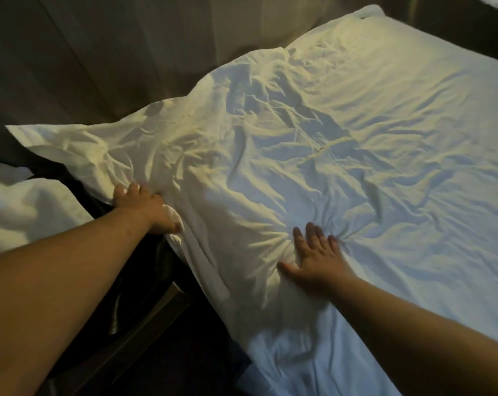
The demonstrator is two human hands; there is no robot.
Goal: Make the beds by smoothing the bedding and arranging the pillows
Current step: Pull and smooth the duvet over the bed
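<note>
A white, heavily wrinkled sheet (342, 144) covers the bed and hangs over its near left side. My left hand (145, 208) is closed on the sheet's edge at the left side of the mattress, bunching the cloth. My right hand (317, 260) lies flat on the sheet with fingers spread, and creases fan out from under it. A loose corner of the sheet (42, 135) juts out to the left past the mattress. No pillow shows on this bed.
More white bedding (22, 207) lies at the left, on a second bed. A dark gap with a wooden frame piece (145, 324) separates the two beds. A brown wall (99, 52) runs behind.
</note>
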